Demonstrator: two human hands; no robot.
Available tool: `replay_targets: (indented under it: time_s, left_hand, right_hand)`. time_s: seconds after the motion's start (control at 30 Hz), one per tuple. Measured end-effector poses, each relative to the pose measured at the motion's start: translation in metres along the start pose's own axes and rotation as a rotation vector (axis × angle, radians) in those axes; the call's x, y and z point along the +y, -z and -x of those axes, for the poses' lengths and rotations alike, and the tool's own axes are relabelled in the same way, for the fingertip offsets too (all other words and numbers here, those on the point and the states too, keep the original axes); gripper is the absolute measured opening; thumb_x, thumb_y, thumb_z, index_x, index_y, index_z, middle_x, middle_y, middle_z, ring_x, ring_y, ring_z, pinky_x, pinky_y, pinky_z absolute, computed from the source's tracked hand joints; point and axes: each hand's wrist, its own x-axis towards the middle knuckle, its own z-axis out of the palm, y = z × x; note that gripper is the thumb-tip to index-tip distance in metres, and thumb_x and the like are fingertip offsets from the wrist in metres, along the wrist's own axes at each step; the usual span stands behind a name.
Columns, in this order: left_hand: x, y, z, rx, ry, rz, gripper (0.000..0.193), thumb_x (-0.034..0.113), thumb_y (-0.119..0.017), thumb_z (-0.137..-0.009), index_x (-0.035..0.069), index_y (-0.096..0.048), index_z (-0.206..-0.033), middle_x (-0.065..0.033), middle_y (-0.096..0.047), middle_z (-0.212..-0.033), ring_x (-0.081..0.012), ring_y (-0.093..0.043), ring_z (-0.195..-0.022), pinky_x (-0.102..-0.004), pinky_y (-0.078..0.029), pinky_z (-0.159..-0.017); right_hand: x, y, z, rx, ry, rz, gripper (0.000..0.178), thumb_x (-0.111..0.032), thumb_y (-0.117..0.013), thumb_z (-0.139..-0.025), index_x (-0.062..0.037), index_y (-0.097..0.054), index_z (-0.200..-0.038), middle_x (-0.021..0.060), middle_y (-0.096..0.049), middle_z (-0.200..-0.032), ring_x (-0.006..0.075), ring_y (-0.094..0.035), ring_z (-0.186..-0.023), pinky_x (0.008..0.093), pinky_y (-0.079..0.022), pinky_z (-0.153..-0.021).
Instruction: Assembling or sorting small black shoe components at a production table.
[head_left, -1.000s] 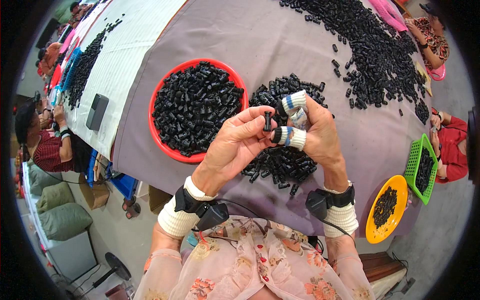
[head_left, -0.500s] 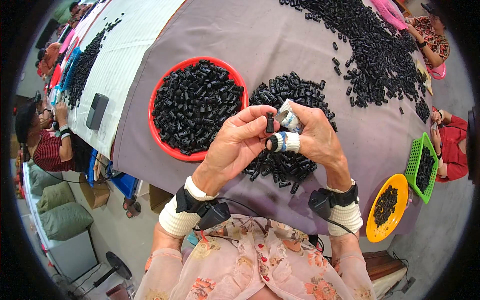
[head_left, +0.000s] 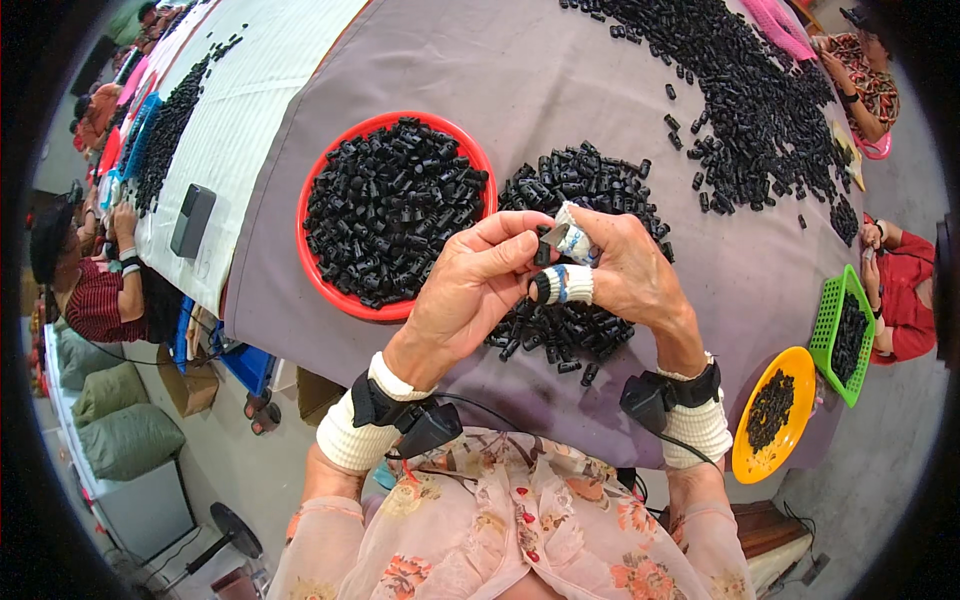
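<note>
No words, labels, brands, numbers or signs can be read. On the white cloth [head_left: 275, 110], well to the left of the left hand [head_left: 455, 285], a faint mark [head_left: 203, 267] shows just beside the near end of a black box [head_left: 193, 221]; it is too small and pale to make out.
</note>
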Motion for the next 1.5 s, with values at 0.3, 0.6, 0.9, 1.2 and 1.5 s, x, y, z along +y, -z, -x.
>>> replay_targets:
  time_s: [0.3, 0.6, 0.9, 1.2, 1.5]
  left_hand:
    - [0.000, 0.000, 0.001, 0.004, -0.006, -0.036, 0.019, 0.008, -0.054, -0.089, -0.001, -0.056, -0.105, -0.0067, -0.061, -0.095, -0.0118, -0.058, -0.084, -0.0266, -0.048, -0.075]
    - [0.000, 0.001, 0.001, 0.063, -0.016, -0.099, 0.018, 0.007, -0.055, -0.088, -0.001, -0.057, -0.103, -0.0061, -0.061, -0.093, -0.0104, -0.058, -0.080, -0.0233, -0.048, -0.071]
    - [0.000, 0.001, 0.002, -0.020, 0.008, 0.073, 0.017, 0.007, -0.055, -0.088, 0.000, -0.057, -0.103, -0.0076, -0.061, -0.093, -0.0131, -0.058, -0.082, -0.0258, -0.048, -0.075]
    - [-0.002, -0.002, 0.003, 0.006, 0.002, 0.018, 0.017, 0.006, -0.054, -0.088, -0.001, -0.056, -0.103, -0.0079, -0.061, -0.093, -0.0132, -0.058, -0.085, -0.0270, -0.048, -0.077]
    - [-0.002, -0.001, 0.004, 0.016, 0.005, 0.009, 0.016, 0.006, -0.055, -0.088, 0.000, -0.056, -0.102, -0.0073, -0.061, -0.094, -0.0128, -0.058, -0.085, -0.0269, -0.048, -0.077]
  right_hand:
    - [0.008, -0.007, 0.003, 0.001, 0.035, -0.028, 0.029, -0.024, -0.067, -0.071, -0.0003, -0.051, -0.078, 0.0140, -0.051, -0.059, 0.0282, -0.048, -0.051, 0.0346, -0.040, -0.051]
    - [0.010, -0.017, 0.005, 0.025, 0.034, -0.122, 0.026, -0.023, -0.065, -0.074, -0.0010, -0.054, -0.083, 0.0164, -0.054, -0.063, 0.0310, -0.053, -0.055, 0.0353, -0.042, -0.053]
    - [0.004, -0.009, 0.008, 0.035, -0.004, -0.138, 0.034, -0.028, -0.074, -0.069, -0.0017, -0.055, -0.080, 0.0110, -0.055, -0.061, 0.0198, -0.050, -0.052, 0.0317, -0.041, -0.052]
    - [0.006, -0.006, 0.005, -0.007, -0.070, -0.110, 0.040, -0.034, -0.077, -0.064, -0.0022, -0.055, -0.076, 0.0058, -0.054, -0.061, 0.0137, -0.047, -0.054, 0.0297, -0.040, -0.053]
    - [0.003, -0.005, 0.005, -0.046, -0.075, -0.108, 0.039, -0.032, -0.077, -0.064, -0.0023, -0.056, -0.077, 0.0047, -0.053, -0.060, 0.0128, -0.047, -0.055, 0.0293, -0.040, -0.053]
